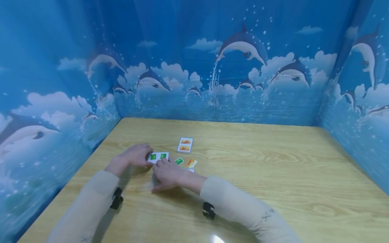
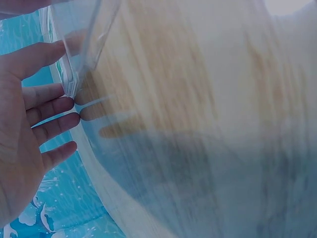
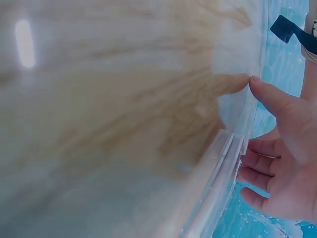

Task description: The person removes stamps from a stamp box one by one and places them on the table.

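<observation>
In the head view a white card with two green pictures [image 1: 158,156] lies on the table between both hands. My left hand [image 1: 136,156] grips its left end between thumb and fingers. Curled slightly over its near right edge are the fingertips of my right hand [image 1: 168,173], whose thumb rests apart on the table. The left wrist view has the left hand [image 2: 29,114] at the edge of a clear plastic piece [image 2: 74,64]. In the right wrist view the right hand [image 3: 287,153] has its fingers beside a clear plastic edge [image 3: 213,183].
Beyond the hands lies a white card with two orange pictures [image 1: 185,145]. A small green card [image 1: 179,161] and a small orange card [image 1: 191,163] lie right of the hands. Past the wooden table [image 1: 258,162] hangs a blue dolphin curtain [image 1: 182,84].
</observation>
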Motion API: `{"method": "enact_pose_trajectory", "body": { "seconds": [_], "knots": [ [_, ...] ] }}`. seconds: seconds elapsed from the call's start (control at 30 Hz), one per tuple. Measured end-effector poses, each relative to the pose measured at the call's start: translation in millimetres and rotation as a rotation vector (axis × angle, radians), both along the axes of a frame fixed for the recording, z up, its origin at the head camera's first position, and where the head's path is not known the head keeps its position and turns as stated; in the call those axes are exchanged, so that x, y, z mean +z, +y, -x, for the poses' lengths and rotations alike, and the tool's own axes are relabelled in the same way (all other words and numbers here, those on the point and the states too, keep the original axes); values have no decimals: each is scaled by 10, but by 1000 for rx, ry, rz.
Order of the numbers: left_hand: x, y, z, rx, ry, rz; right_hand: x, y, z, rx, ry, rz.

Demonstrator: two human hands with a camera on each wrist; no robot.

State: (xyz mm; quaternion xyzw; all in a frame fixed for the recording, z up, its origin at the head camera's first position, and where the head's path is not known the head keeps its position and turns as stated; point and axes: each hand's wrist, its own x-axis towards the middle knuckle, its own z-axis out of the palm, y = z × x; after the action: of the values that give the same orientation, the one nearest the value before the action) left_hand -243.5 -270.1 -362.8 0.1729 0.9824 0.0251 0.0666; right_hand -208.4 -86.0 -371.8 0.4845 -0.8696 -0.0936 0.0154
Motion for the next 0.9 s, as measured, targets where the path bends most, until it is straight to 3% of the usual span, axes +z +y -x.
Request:
{"method": "enact_pose_trajectory", "body": {
  "seconds": [0.43, 0.7, 0.9],
  "knots": [
    [-1, -9, 0, -18, 7, -3, 63, 85, 84, -37, -154, 42],
    [-17, -13, 10, -43, 25, -13, 157, 146, 231, -52, -177, 45],
    [-13, -7, 18, -47, 25, -13, 249, 223, 396, -66, -255, 143]
  ]
}}
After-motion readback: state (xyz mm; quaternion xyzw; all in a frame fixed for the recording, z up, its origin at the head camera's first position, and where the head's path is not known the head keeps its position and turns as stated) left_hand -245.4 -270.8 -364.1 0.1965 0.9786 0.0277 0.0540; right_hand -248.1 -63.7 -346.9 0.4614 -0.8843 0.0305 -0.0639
